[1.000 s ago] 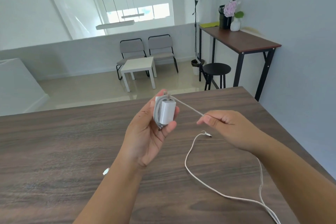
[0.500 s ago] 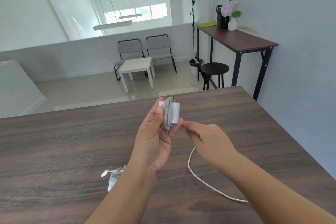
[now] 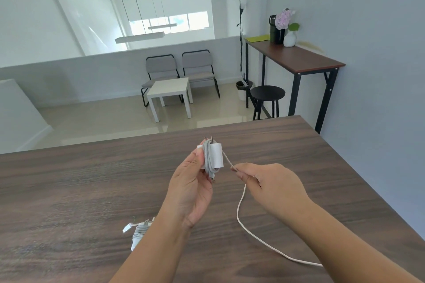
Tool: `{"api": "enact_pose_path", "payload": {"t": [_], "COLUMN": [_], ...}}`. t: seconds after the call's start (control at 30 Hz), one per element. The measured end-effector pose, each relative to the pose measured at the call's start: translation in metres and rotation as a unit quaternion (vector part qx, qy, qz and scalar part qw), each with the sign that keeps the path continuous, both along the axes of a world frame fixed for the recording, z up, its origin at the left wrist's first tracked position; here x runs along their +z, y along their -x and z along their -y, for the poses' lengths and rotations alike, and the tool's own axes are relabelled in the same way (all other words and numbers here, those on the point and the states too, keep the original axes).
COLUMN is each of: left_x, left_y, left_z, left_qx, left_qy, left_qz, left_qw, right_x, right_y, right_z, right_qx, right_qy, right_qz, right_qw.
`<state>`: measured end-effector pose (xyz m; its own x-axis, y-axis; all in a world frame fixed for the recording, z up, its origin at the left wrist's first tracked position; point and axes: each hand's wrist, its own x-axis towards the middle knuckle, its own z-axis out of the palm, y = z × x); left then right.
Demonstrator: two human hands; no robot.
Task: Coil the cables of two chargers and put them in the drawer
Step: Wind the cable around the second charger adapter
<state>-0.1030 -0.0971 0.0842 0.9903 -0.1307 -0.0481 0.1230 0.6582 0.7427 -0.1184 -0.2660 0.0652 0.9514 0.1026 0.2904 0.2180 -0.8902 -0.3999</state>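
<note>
Two chargers show on the dark wood-grain counter (image 3: pixel 69 190), taken here from left to right. Lowest and furthest left, the first charger (image 3: pixel 139 232) lies on the counter with its grey cable already wound round its body, a small white tag sticking out at its left; the left forearm hides part of it. Next comes the left hand (image 3: pixel 192 188), raised above the counter, its thumb and fingers grasping the second charger (image 3: pixel 215 156), a white block held upright with its two metal prongs pointing up. Several turns of grey cable wrap this block along its length, and a short plug end hangs below it beside the palm. From the block's right edge the loose cable (image 3: pixel 240 211) runs down to the right hand (image 3: pixel 272 185), whose grip pinches it between thumb and forefinger just beside the charger. Below that pinch the cable drops to the counter, curves away to the right and passes under the right forearm. Beyond the counter's far edge stand a small white table (image 3: pixel 170 89), two grey chairs (image 3: pixel 179 69), a black stool (image 3: pixel 266 94) and, against the right wall, a tall brown desk (image 3: pixel 296 57) with a vase of flowers (image 3: pixel 287 30).
</note>
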Motion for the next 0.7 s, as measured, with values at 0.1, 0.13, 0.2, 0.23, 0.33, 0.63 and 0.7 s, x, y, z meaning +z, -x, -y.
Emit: {"api": "enact_pose_path", "payload": {"t": [0.1,0.13,0.2,0.23,0.33,0.63,0.7], "left_x": [0.000,-0.001,-0.001,-0.002,-0.004,-0.003,-0.002], "left_y": [-0.001,-0.001,0.000,0.001,0.001,-0.001,-0.001], "left_z": [0.001,0.002,0.005,0.006,0.008,0.009,0.007], "left_qx": [-0.011,-0.010,-0.011,-0.010,0.007,0.124,0.138], "left_qy": [0.001,0.003,0.005,0.003,-0.014,-0.182,-0.203], "left_qz": [-0.006,-0.011,-0.011,-0.011,-0.004,0.096,0.100], "left_qw": [1.000,1.000,1.000,1.000,1.000,0.971,0.964], "right_x": [-0.002,-0.003,-0.004,-0.006,-0.008,0.018,0.025], "right_y": [0.000,0.000,0.001,0.002,0.005,0.016,0.018], "right_z": [0.003,0.003,0.002,0.001,-0.004,-0.016,-0.019], "right_qx": [0.000,0.001,0.001,0.002,0.020,0.123,0.142], "right_qy": [0.002,0.004,0.015,0.021,0.041,0.080,0.097], "right_qz": [-0.006,-0.008,-0.007,0.000,0.018,0.020,0.017], "right_qw": [1.000,1.000,1.000,1.000,0.999,0.989,0.985]}}
